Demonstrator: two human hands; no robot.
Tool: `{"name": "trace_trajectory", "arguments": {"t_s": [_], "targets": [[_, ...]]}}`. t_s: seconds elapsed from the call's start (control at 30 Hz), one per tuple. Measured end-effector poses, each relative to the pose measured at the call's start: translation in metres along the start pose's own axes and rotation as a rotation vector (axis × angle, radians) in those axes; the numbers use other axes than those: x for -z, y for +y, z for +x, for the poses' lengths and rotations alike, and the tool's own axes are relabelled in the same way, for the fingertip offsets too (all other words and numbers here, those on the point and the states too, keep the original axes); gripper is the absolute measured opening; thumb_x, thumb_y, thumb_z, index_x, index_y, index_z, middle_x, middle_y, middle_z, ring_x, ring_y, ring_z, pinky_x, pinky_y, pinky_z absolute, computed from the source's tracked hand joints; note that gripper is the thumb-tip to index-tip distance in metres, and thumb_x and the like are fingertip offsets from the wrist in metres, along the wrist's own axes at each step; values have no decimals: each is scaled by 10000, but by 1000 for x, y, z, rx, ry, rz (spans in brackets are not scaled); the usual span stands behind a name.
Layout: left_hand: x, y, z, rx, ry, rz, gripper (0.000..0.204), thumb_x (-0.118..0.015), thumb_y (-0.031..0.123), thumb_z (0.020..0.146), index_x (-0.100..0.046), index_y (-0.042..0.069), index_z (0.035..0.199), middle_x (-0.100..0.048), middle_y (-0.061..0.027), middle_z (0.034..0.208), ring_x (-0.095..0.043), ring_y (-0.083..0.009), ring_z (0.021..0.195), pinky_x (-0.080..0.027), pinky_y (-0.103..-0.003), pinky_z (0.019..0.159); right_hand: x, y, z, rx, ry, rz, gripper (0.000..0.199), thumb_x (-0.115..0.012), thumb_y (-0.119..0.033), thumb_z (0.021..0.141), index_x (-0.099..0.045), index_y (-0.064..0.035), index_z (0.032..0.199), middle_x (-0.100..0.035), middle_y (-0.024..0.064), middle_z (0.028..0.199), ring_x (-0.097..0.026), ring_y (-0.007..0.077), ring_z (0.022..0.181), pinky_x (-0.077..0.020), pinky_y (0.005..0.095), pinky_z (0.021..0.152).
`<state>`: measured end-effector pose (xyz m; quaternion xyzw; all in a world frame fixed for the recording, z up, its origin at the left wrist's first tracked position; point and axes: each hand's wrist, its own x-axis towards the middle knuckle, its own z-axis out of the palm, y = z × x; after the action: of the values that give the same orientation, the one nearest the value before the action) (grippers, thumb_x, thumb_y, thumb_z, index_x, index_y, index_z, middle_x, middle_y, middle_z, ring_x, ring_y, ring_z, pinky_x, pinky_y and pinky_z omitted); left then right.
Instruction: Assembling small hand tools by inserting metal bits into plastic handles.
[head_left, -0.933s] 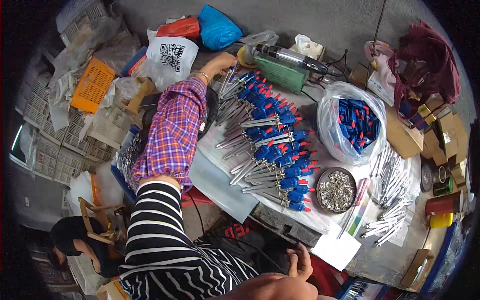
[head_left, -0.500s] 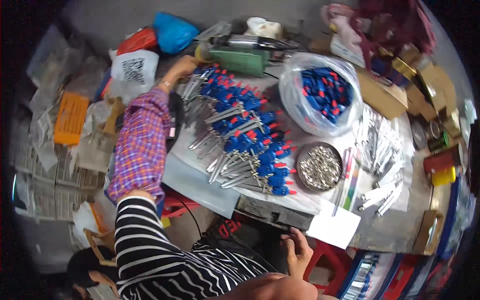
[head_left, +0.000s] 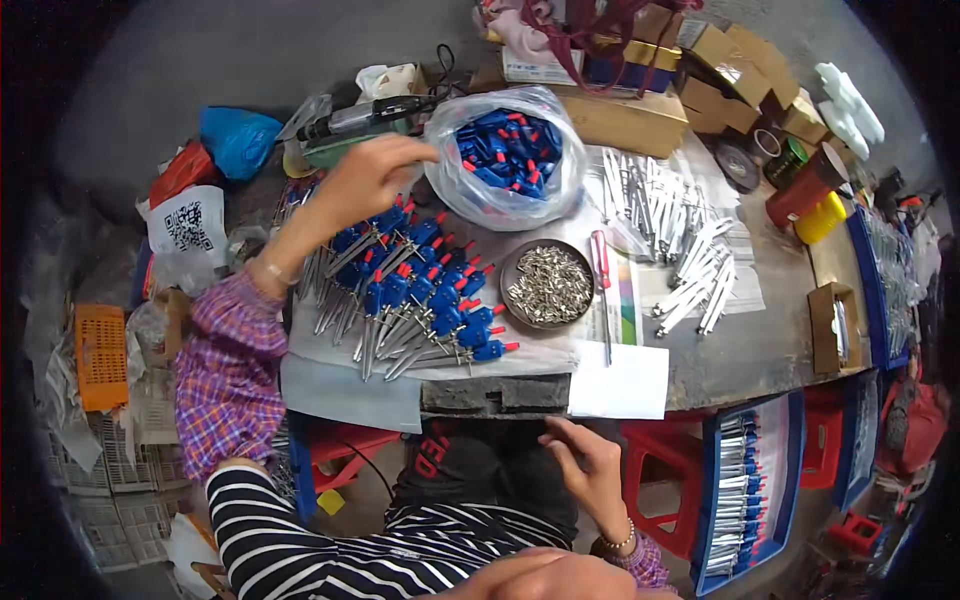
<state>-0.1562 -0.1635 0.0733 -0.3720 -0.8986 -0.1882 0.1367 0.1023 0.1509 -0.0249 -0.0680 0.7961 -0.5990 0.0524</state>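
Note:
My left hand [head_left: 375, 178] reaches over the far edge of a pile of metal rods with blue plastic heads and red tips [head_left: 425, 285]. Its fingers stretch toward a clear plastic bag [head_left: 567, 200] of loose blue pieces with red ends [head_left: 510, 150], and I see nothing held. At the table's front edge my right hand [head_left: 590, 465] hovers near my lap, fingers loosely bent and apart, holding nothing. Between the pile and a red-handled screwdriver [head_left: 601, 262] sits a round bowl [head_left: 507, 300] of small metal pieces [head_left: 548, 284].
Bare metal rods [head_left: 695, 255] lie right of the bag. A white paper [head_left: 620, 382] overlaps the front edge. Behind the pile stands a green machine [head_left: 350, 145]. Cardboard boxes [head_left: 620, 120] line the back. A blue tray [head_left: 778, 480] of finished-looking rods stands beside a red stool [head_left: 662, 480].
My left hand has left the green machine's near end and moved right, toward the bag. The view has swung right, bringing more of my right arm and the blue tray into sight.

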Motion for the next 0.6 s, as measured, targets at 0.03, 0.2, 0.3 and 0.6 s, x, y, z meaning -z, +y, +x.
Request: {"name": "trace_trajectory", "arguments": {"t_s": [0.03, 0.2, 0.3, 0.6], "targets": [[-10, 3, 15, -71, -7, 43, 363, -535, -61, 721, -592, 26, 1068, -618, -160, 1033, -601, -299, 969, -463, -349, 847, 5, -2, 2, -6, 19, -2, 264, -575, 34, 813, -610, 33, 1075, -679, 121, 835, -657, 153, 769, -507, 249, 691], [-39, -38, 21, 175, 51, 46, 309, -468, -76, 719, -551, 17, 1002, -601, -161, 881, -619, -281, 850, -475, -344, 778, 35, 3, 4, 124, 146, -117, 269, -602, 28, 793, -612, 17, 1062, -662, 137, 837, -659, 209, 743, -505, 265, 662], [-34, -45, 7, 267, 30, -8, 316, -466, -89, 767, -524, 15, 1060, -630, -139, 912, -641, -231, 905, -478, -311, 799, 55, 7, 9, 104, 242, -156, 262, -600, 17, 799, -610, 14, 1060, -658, 131, 841, -652, 216, 754, -505, 270, 667], [-32, -8, 7, 99, -79, 65, 302, -530, -47, 725, -556, -4, 1023, -605, -176, 975, -591, -349, 934, -465, -369, 820, 72, -1, 67, 326, 227, -379, 294, -638, -19, 782, -600, -35, 1073, -628, 118, 893, -632, 249, 739, -494, 320, 644]]}}
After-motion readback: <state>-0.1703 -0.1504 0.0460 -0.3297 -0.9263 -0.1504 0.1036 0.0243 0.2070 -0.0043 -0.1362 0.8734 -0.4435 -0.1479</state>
